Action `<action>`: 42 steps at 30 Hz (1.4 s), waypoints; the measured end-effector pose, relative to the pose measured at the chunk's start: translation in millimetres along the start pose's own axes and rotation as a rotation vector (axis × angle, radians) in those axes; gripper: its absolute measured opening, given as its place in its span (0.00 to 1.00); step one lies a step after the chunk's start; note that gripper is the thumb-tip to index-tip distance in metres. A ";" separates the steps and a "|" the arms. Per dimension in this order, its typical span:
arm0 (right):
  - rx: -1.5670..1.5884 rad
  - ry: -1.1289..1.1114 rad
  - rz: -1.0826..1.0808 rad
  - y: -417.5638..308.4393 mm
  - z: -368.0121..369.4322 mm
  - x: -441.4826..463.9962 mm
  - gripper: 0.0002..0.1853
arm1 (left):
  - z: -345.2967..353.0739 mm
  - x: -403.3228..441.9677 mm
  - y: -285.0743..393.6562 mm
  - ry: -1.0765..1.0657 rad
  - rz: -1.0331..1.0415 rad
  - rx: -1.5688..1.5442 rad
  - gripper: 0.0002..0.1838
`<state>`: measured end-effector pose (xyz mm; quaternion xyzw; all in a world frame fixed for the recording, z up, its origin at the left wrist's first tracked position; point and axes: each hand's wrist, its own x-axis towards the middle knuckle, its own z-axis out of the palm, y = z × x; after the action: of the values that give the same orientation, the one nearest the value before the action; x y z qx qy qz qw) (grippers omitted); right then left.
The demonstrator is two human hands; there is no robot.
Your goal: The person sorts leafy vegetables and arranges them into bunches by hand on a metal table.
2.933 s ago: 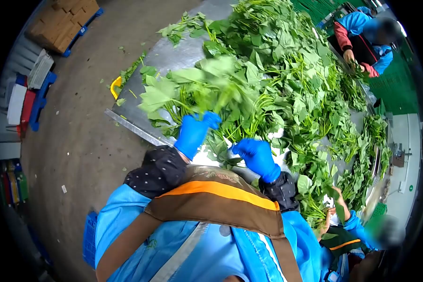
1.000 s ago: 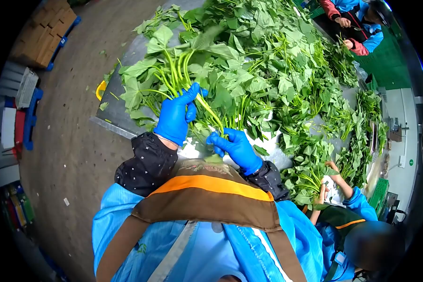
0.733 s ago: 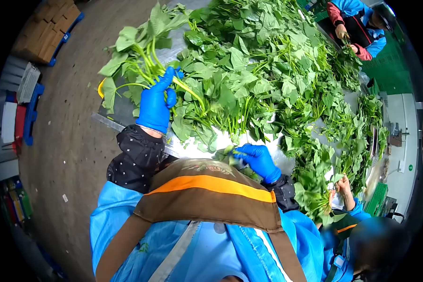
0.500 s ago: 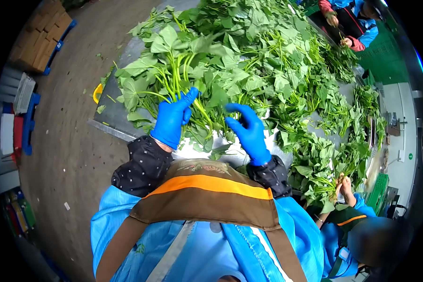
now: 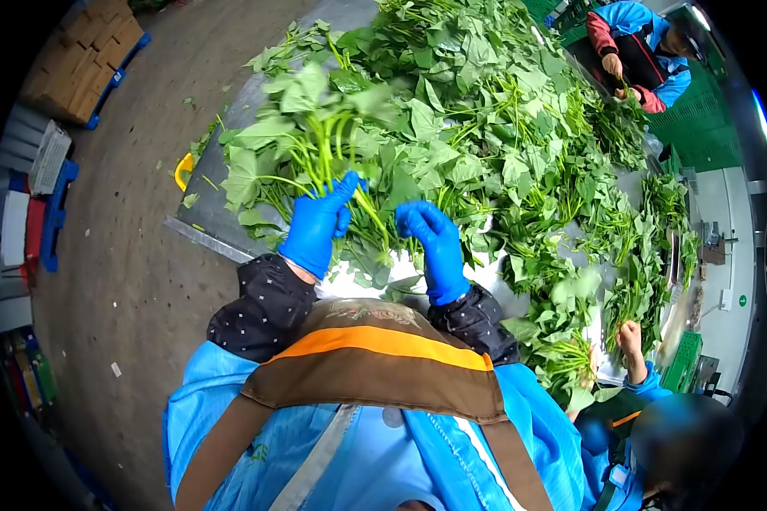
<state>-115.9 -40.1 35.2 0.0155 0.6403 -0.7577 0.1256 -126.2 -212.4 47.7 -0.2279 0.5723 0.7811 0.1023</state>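
Observation:
My left hand (image 5: 314,230), in a blue glove, is closed round the stems of a bunch of leafy greens (image 5: 322,145). The leaves fan out above the fist and the cut stem ends slant down to the right. To the right of these stems is my right hand (image 5: 437,254), also in a blue glove. Its fingers are curled together at the edge of the leaves, and anything between the fingertips is hidden. A big heap of the same loose greens (image 5: 477,128) covers the metal table (image 5: 239,140) before me.
One co-worker (image 5: 635,51) handles greens across the table at the upper right. Another co-worker (image 5: 639,426) at my lower right has a raised fist beside a bunch. Green crates (image 5: 699,128) stand behind. Stacked cartons (image 5: 81,55) and a yellow object (image 5: 183,172) are on the left.
My right hand has moved slightly left and its spread fingers have curled together. My left hand keeps its hold on the bunch. The nearer co-worker's hand has come away from their bunch.

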 end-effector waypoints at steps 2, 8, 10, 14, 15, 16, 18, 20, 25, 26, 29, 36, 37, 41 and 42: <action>-0.061 -0.007 -0.009 -2.2 2.4 10.5 0.13 | 4.6 -4.8 -6.8 -0.075 -0.011 0.010 0.16; -0.078 0.109 0.007 17.9 12.0 12.1 0.08 | 13.3 -6.9 -12.8 -0.141 0.016 0.001 0.13; -0.152 0.032 -0.034 25.5 4.2 11.4 0.08 | 13.3 -10.3 7.1 -0.106 -0.049 -0.129 0.10; -0.791 -0.478 -0.229 25.2 -23.4 -5.4 0.10 | -8.4 10.5 21.1 0.015 0.153 -0.237 0.13; -0.813 -0.489 -0.186 19.1 -21.7 -12.9 0.11 | -11.9 11.7 23.7 0.036 0.156 -0.228 0.14; -0.643 -0.253 -0.164 18.4 -19.9 -18.0 0.13 | -11.7 10.2 24.9 0.025 0.166 -0.194 0.16; -0.358 -0.069 -0.122 2.4 -15.9 -17.4 0.20 | -5.4 5.5 18.9 -0.007 0.144 -0.166 0.15; -0.439 -0.087 -0.106 -8.4 -6.4 -19.9 0.23 | 3.0 3.8 6.1 -0.046 0.094 -0.195 0.14; -0.500 -0.091 -0.058 25.5 -1.5 -16.0 0.18 | 12.6 3.7 -8.5 -0.166 0.075 -0.274 0.11; -0.332 -0.009 0.016 29.3 -3.6 -18.2 0.16 | 9.0 7.4 -13.8 -0.194 0.110 -0.308 0.11; -0.126 -0.018 -0.040 9.9 -11.5 -22.0 0.14 | 4.4 12.9 -14.5 -0.369 0.123 -0.383 0.13; -0.393 -0.180 -0.020 29.7 -9.0 -19.3 0.14 | 12.6 14.5 -45.9 -0.588 0.316 -0.242 0.12; -0.439 -0.185 0.002 30.5 -9.4 -19.9 0.13 | 15.0 13.4 -45.5 -0.568 0.366 -0.162 0.10; -0.452 -0.189 0.025 43.9 0.4 -21.6 0.16 | 11.7 6.1 -34.7 -0.387 0.088 -0.171 0.19; -0.432 -0.178 0.030 41.2 6.5 -20.8 0.16 | 15.9 2.6 -32.9 -0.298 0.114 -0.062 0.27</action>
<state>-86.2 -49.1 0.4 -0.0689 0.7736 -0.5995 0.1933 -118.4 -187.1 22.4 -0.0798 0.5384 0.8281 0.1343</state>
